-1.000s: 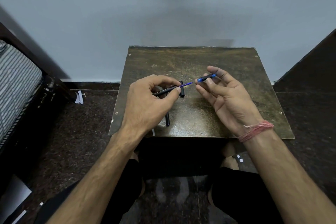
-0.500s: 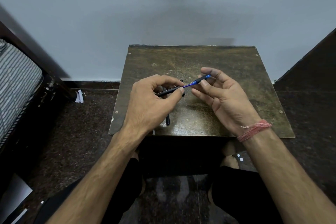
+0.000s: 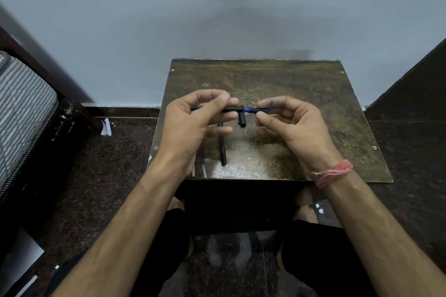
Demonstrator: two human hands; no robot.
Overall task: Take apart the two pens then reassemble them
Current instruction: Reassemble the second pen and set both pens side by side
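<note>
Over the small brown table my left hand pinches a black pen barrel held level. My right hand pinches the blue refill's tip section, which is pushed almost fully into the barrel's right end. The refill's blue tail pokes out at the left of my left hand. A short black cap lies on the table just below the joint. A second black barrel lies pointing toward me, and another refill lies beside it, partly hidden by my left wrist.
A grey wall stands right behind the table. A striped mattress on a dark frame is at the left, dark furniture at the right. My knees are under the table's near edge. Paper scraps lie on the dark floor.
The blue refill has slid leftward into the barrel. My right hand turned palm-down and closed in toward the left hand; both hands now hold the pen level.
</note>
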